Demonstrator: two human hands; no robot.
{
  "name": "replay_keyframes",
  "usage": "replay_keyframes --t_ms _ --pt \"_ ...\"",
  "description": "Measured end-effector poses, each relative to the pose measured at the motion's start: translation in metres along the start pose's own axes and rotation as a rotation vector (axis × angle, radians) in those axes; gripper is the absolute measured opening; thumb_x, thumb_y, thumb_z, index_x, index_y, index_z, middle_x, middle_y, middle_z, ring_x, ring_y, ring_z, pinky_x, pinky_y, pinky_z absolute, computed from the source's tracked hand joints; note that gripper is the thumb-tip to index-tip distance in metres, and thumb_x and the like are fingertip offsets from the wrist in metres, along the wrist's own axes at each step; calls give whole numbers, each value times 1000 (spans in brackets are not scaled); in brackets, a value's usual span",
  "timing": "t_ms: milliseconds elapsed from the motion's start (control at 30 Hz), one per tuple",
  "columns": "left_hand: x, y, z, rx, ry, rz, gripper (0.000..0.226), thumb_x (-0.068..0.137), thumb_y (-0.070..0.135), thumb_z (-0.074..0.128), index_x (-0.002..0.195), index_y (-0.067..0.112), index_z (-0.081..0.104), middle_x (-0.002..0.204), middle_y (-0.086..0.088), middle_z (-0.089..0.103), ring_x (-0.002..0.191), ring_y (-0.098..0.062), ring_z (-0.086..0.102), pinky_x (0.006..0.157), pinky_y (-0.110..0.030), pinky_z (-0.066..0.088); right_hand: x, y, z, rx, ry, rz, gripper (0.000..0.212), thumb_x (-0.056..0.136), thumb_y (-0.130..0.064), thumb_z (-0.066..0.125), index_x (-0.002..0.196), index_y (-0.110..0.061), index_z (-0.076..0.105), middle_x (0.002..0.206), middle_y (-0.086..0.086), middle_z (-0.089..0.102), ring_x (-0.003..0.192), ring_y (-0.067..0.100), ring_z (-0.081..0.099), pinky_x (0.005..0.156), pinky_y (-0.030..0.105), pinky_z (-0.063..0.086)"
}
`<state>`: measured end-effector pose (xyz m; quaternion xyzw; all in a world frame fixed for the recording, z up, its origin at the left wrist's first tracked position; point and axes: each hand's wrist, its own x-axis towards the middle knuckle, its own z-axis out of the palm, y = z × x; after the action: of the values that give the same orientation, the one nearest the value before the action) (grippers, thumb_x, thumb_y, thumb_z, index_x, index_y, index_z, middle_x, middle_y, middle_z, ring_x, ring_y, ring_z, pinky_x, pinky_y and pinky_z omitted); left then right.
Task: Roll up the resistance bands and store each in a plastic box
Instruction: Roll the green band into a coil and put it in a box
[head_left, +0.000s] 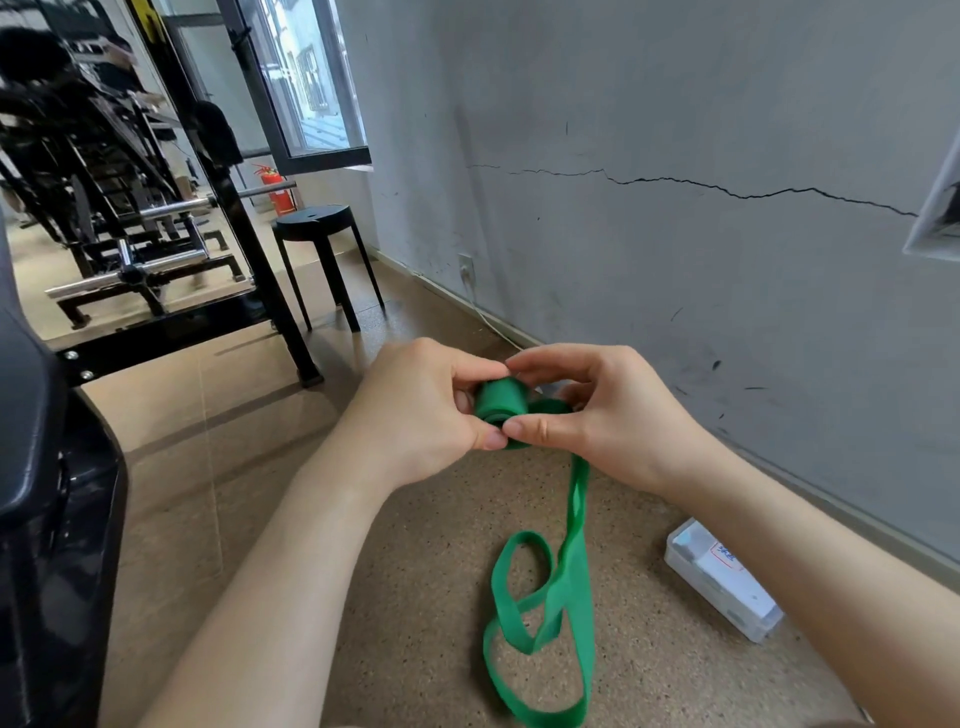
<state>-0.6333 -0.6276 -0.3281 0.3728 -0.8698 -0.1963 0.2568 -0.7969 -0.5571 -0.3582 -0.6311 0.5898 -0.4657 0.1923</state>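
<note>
Both hands, left (415, 410) and right (597, 415), pinch a partly rolled green band (501, 408) mid-air, its loose tail trailing to the floor (415, 571) at 6 o'clock, plastic box (722, 579) at 4 o'clock.

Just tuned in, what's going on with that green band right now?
A person is rolling up the green resistance band. The left hand and the right hand both pinch a small roll at one end. The rest hangs loose and loops on the floor. A plastic box lies nearby.
</note>
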Motion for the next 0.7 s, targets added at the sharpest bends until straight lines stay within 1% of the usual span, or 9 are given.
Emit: replay_keyframes --t_ms 67,100,167,233,300,367,467,567,700 --pt "-1 -2 3 -129 16 11 53 59 14 88 90 52 68 72 7 69 61 0 54 69 -19 50 1 2 -1 94 25 34 45 70 -19 86 112 -18 71 100 -7 74 96 3 68 93 32 54" --pt "0 -3 4 -267 34 3 57 61 9 87 94 50 68 80 12 72 68 1 58 74 -18 53 2 3 -3 188 49 60 44 69 -18 86 110 -16 71 99 -3 75 96 8 70 91 32 54" --pt "0 -4 9 -494 73 -8 64 63 1 84 106 42 61 98 12 73 88 -6 63 85 -26 56 3 4 -7 434 100 132 47 64 -20 83 108 -11 70 99 7 75 93 16 72 80 30 54" --pt "1 -2 15 -464 115 64 63 62 2 85 105 36 54 111 12 67 103 -5 59 88 -28 55 4 4 -9 639 121 222 50 61 -23 80 107 -9 69 99 14 75 85 22 69 66 28 45" --pt "1 3 20 -349 164 153 60 61 10 87 99 37 51 115 10 61 107 -4 57 92 -29 53 5 4 -9 747 102 273 54 61 -23 81 110 -5 66 97 16 74 80 25 63 61 29 36" --pt "3 5 23 -317 224 217 55 59 17 89 99 33 55 110 7 62 107 -8 58 93 -32 53 6 2 -7 824 76 304 53 64 -20 78 111 -1 63 87 14 71 67 21 59 53 24 35" --pt "4 6 23 -349 252 245 50 59 19 90 101 20 63 99 9 67 100 -12 64 90 -34 54 5 2 -7 924 56 347 33 66 -16 73 95 -12 58 70 5 68 46 11 52 41 17 34" --pt "4 6 24 -347 243 245 50 62 17 88 105 20 63 100 10 70 99 -10 66 90 -35 54 4 1 -9 943 33 349 25 68 -16 71 83 -16 51 64 2 66 43 10 50 39 16 32" --pt "4 5 27 -232 265 315 48 72 14 76 116 24 60 106 9 67 101 -10 64 92 -34 52 2 -1 -7 892 19 342 26 70 -20 70 83 -16 48 65 2 64 49 13 50 42 18 31"
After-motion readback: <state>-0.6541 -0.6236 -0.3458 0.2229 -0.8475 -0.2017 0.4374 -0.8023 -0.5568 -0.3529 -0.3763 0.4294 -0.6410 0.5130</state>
